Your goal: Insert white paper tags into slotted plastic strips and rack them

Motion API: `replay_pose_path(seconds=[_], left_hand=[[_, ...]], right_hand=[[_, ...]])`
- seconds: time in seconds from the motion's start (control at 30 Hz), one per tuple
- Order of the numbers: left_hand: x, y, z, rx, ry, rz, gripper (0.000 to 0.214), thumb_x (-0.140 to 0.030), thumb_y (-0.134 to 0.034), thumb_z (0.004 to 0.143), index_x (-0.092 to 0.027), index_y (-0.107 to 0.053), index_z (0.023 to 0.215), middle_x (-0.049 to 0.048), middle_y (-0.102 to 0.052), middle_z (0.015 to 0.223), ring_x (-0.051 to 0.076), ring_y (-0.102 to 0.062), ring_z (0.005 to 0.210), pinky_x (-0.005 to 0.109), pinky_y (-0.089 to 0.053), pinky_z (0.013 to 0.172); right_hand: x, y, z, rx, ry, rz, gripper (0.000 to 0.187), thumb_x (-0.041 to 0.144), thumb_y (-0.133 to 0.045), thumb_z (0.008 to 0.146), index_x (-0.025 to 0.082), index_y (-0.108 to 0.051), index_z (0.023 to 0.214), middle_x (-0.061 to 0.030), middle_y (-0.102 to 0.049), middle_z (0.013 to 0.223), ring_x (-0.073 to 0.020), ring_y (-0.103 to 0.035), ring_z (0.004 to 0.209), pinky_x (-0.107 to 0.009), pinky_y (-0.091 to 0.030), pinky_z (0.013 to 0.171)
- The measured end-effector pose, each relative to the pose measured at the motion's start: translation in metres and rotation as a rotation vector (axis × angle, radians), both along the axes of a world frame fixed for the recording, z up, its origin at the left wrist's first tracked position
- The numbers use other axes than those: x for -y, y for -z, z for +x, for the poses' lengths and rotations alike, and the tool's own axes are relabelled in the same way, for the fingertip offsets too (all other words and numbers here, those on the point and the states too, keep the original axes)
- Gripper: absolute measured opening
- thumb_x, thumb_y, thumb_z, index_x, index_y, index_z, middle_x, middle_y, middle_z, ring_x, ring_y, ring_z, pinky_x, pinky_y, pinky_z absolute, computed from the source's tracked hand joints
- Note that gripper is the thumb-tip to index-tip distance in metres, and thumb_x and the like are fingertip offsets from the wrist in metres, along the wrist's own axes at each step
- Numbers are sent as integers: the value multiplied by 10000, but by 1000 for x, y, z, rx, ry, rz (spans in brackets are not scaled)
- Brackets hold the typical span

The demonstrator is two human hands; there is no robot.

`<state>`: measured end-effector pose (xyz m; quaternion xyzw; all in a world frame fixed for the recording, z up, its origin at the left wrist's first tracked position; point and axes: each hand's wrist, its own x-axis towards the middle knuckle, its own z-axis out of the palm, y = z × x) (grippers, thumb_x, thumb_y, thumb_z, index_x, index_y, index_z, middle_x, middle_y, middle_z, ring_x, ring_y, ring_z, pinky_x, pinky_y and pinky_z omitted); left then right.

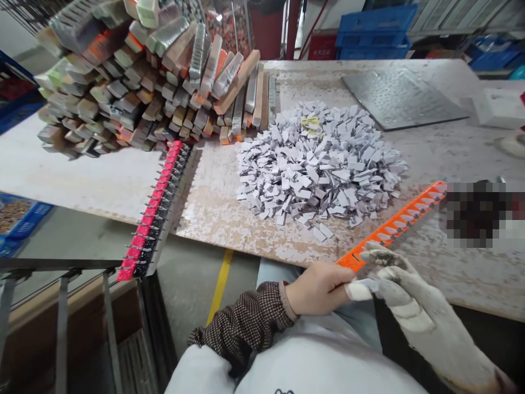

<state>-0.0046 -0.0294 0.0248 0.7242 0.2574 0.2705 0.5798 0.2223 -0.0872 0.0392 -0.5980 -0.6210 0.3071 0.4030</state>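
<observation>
My left hand (320,288), bare with a white cover on the thumb tip, is closed around the near end of an orange strip (350,261). A row of small white pieces sits along this strip, which slants up to the right over the table edge. My right hand (414,312), in a stained white glove, is beside the near end with its fingers pinched together. A small pale piece (372,284) shows at its fingertips, partly hidden. Beyond the strip lies a big heap of loose white pieces (315,169).
Bars are stacked (135,93) at the back left of the worn table (217,202). A pink and black strip with projecting pins (153,213) overhangs the front edge. A metal plate (406,98) lies at the back right. A metal rack (61,328) stands lower left.
</observation>
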Motion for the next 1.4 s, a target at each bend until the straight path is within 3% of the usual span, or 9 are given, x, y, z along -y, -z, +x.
replay_pose_path(seconds=[0.07,0.2,0.3,0.43,0.67,0.8,0.9,1.07,1.4], left_hand=[[9,1,6,39,10,28,603,-637,-545,1122,-231,-430,692,-5,-522,679,140,-493,660,266,-444,657],[17,-3,16,161,194,63,600,-628,-671,1067,-247,-417,680,1,-527,655,159,-535,657,278,-456,639],[14,2,21,150,97,1,569,-608,-702,1052,-229,-482,687,2,-559,671,148,-539,654,266,-429,623],[13,13,22,16,-196,-145,664,-710,-675,1033,-213,-445,658,-35,-481,631,119,-476,637,239,-360,609],[11,17,13,46,42,-27,628,-691,-534,1119,-223,-451,709,-22,-518,688,131,-474,658,265,-448,670],[6,27,17,-289,-164,268,429,-591,-575,1136,-181,-693,1184,103,-760,1054,254,-697,979,379,-565,912],[4,38,25,-538,-286,463,703,-685,-723,1024,-118,-613,1425,181,-738,1254,362,-683,1168,496,-565,1000],[5,49,38,-653,-281,519,596,-707,-576,1096,-135,-692,1213,147,-736,1118,340,-675,1098,487,-522,957],[7,50,35,-614,-273,489,525,-636,-551,1117,-139,-688,1216,140,-730,1122,334,-665,1055,499,-499,910]], right_hand=[[16,14,11,2,-4,-49,383,592,-562,1069,341,-758,1282,-98,-819,1207,-303,-825,963,-431,-751,788],[40,26,26,29,-74,-96,297,511,-640,1031,345,-809,1210,-74,-857,1084,-345,-840,917,-451,-749,734],[41,17,23,109,-14,-3,252,393,-603,1062,349,-783,1232,-54,-852,1139,-315,-840,956,-418,-743,764],[26,3,5,179,12,129,64,310,-695,1022,287,-753,1035,-89,-801,1298,-338,-771,1253,-468,-702,1029],[13,12,7,416,-135,287,222,296,-546,1091,305,-707,1243,-63,-806,1272,-233,-812,1016,-355,-704,820],[-17,10,24,589,-111,342,119,296,-654,1047,267,-708,945,-87,-783,1336,-302,-719,1338,-479,-613,1131],[-43,7,29,818,-175,406,182,291,-716,1010,231,-687,840,-124,-788,1303,-386,-623,1464,-615,-478,1269],[-57,8,21,1140,-330,478,129,244,-664,1011,185,-765,955,-160,-788,1236,-382,-639,1395,-624,-476,1258],[-71,15,20,1083,-415,376,200,175,-598,993,206,-747,863,-116,-795,1123,-362,-674,1335,-655,-443,1280]])
